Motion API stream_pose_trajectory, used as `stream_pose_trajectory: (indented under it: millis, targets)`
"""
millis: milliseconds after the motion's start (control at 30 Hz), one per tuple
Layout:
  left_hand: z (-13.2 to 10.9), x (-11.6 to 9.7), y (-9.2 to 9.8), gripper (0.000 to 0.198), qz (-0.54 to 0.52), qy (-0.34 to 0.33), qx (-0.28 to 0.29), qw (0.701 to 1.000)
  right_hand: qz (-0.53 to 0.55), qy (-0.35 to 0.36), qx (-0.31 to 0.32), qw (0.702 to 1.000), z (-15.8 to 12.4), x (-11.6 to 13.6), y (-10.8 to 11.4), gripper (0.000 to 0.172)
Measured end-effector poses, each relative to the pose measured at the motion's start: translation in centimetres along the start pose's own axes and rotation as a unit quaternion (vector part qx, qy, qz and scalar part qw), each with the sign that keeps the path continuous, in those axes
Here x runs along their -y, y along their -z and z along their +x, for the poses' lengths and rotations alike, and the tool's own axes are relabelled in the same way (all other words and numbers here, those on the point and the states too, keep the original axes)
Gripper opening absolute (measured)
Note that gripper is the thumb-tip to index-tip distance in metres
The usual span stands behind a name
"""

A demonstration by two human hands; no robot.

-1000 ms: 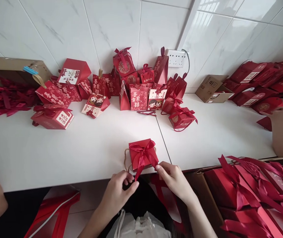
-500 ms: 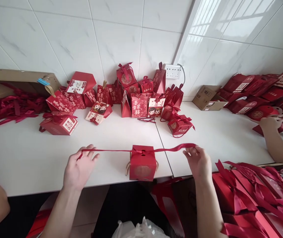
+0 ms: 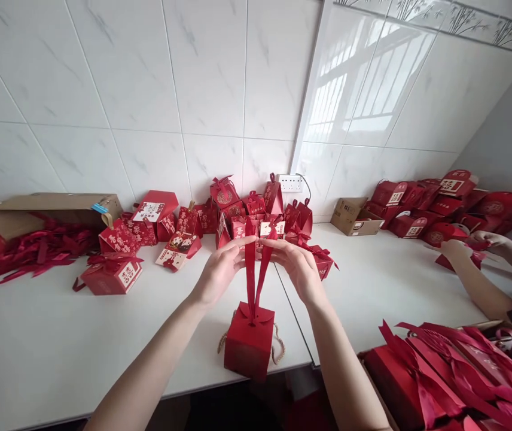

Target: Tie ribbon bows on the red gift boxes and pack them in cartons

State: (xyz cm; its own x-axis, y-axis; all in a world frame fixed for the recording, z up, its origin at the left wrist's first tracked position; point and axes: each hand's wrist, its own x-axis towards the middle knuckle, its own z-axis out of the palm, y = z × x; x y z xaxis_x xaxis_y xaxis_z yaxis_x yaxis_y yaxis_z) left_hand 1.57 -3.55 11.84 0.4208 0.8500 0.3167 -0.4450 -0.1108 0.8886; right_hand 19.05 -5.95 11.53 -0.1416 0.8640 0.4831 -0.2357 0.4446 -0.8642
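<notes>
A small red gift box (image 3: 247, 342) stands at the table's front edge, with a twisted rope handle (image 3: 278, 347) hanging at each side. From the slot in its top, the two ends of a red ribbon (image 3: 250, 278) run straight up. My left hand (image 3: 224, 266) pinches one end between thumb and fingers. The other end is pinched in my right hand (image 3: 295, 266). Both hands are close together above the box, fingertips nearly meeting. Behind them, several red gift boxes are partly hidden.
A carton of loose ribbons (image 3: 49, 248) lies at the left. A carton of ribboned red boxes (image 3: 404, 377) is at front right. Another person's hands (image 3: 456, 251) work on a red box at the right, near a pile of red boxes (image 3: 435, 203). A power strip (image 3: 290, 183) is on the wall.
My hands have come from wide apart to close together, up above the box. The ribbon, stretched out sideways before, now stands upright. The view has tilted upward.
</notes>
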Motion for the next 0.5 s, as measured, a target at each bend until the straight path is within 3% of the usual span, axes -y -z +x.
stream_pose_trajectory:
  millis: [333,400,500]
  targets:
    - [-1.1,-0.2,0.4,0.032,0.002,0.013,-0.020,1.000,-0.002,-0.005,-0.004,1.000,-1.0,-0.2,-0.2,0.034]
    - [-1.8,-1.4,1.7,0.023,-0.016,-0.005,-0.047,0.999,-0.016,-0.017,-0.011,1.000,-1.9,0.8,1.2,0.039]
    - [-3.4,-3.2,5.1,0.050,-0.038,-0.061,-0.136,0.988,-0.025,-0.035,-0.032,0.999,-4.2,2.1,4.9,0.068]
